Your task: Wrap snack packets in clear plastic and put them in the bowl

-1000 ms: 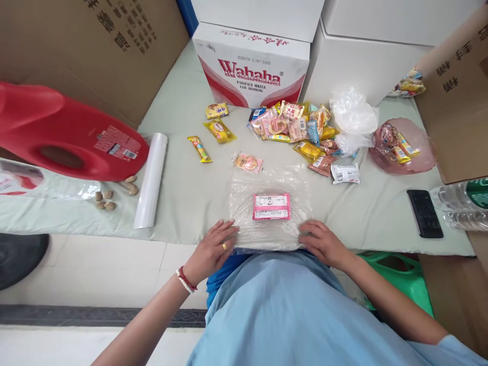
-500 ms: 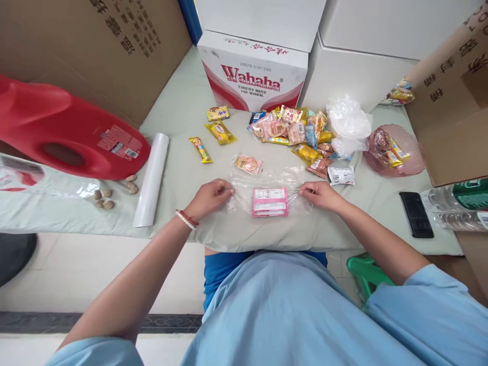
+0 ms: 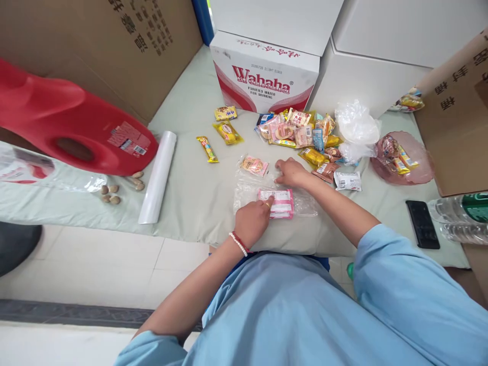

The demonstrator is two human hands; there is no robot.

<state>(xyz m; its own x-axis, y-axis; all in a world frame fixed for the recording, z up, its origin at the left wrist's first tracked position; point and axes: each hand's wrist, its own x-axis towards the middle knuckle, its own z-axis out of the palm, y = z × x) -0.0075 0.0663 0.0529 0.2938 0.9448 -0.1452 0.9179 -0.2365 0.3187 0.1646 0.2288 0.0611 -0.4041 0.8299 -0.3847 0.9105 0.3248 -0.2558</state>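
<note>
A pink snack packet (image 3: 281,204) lies on a sheet of clear cling film (image 3: 305,206) near the table's front edge. My left hand (image 3: 252,219) rests on the packet's left end, fingers curled, fingertips pressing it down. My right hand (image 3: 290,172) lies flat just behind the packet, fingers spread on the far edge of the film. A small packet with round biscuits (image 3: 254,165) sits just left of my right hand.
A heap of wrapped snacks (image 3: 301,133) lies behind, with a clear bag (image 3: 356,123), a pink bowl (image 3: 415,152), a white film roll (image 3: 158,177), a red jug (image 3: 68,129), nuts (image 3: 110,193), a black phone (image 3: 422,217), a water bottle (image 3: 463,211) and cartons (image 3: 267,71).
The near edge of the film was lifted from the table's front and folded over the packet. Now my left hand presses the packet and my right hand has moved behind it.
</note>
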